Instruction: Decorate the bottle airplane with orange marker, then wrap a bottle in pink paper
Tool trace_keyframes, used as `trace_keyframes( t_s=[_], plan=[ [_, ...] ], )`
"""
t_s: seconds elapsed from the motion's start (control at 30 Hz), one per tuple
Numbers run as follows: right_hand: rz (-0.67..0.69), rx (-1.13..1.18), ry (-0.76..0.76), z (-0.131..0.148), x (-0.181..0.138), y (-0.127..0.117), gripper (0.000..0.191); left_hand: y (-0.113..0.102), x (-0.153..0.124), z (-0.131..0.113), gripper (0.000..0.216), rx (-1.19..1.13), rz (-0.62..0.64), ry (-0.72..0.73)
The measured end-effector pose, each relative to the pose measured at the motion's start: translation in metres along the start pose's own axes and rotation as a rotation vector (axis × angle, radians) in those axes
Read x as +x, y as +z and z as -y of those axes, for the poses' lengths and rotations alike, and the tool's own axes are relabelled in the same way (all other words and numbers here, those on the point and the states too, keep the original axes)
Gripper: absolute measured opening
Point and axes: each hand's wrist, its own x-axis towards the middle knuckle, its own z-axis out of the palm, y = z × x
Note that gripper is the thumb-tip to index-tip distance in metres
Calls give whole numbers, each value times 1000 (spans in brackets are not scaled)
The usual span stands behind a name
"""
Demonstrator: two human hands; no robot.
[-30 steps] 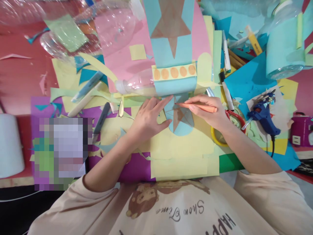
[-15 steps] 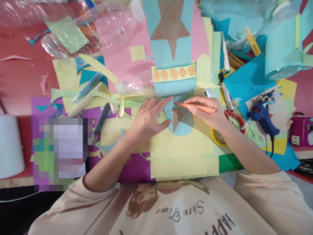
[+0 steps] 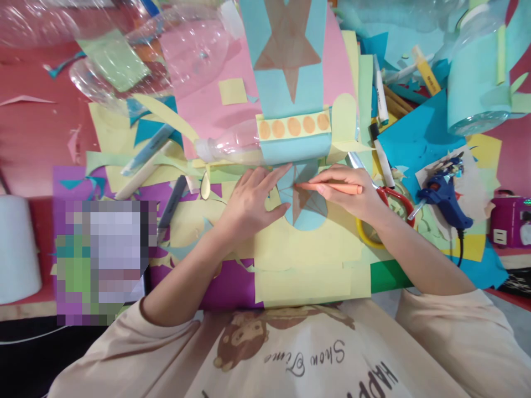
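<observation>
My right hand [image 3: 348, 190] pinches an orange marker [image 3: 342, 188], its tip on a light blue paper piece [image 3: 309, 219] with a rounded end. A star outline is drawn there, partly coloured brown. My left hand [image 3: 258, 200] lies with fingers spread at the paper's left edge, the index finger pressing near its top. Just above lies a clear plastic bottle [image 3: 237, 141] on its side, wrapped in blue paper [image 3: 296, 149]. A yellow strip with several orange dots [image 3: 294, 126] runs along the wrap. Farther up, a large brown star [image 3: 289, 50] fills a blue sheet.
Red-and-yellow-handled scissors [image 3: 398, 196] lie beside my right wrist, and a blue glue gun [image 3: 443, 196] rests farther right. Several markers and paper scraps surround the work. A blue-wrapped bottle [image 3: 479, 77] stands at upper right; a white roll [image 3: 19, 249] is at far left.
My right hand has shifted the marker tip slightly down on the star, and the marker lies a little flatter. The left hand stays in place.
</observation>
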Motion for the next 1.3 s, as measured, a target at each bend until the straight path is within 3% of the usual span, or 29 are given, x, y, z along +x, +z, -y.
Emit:
trace_keyframes(
  t_s=[0.23,0.57,1.3],
  plan=[
    [-88,81,77,1,-1,2,22,1,-1,2,60,6,-13,4],
    [-120,104,51,3,-1,3,20,3,-1,2,62,10,-37,13],
    [21,30,-26,3,1,0,18,3,-1,2,60,14,-32,19]
  ],
)
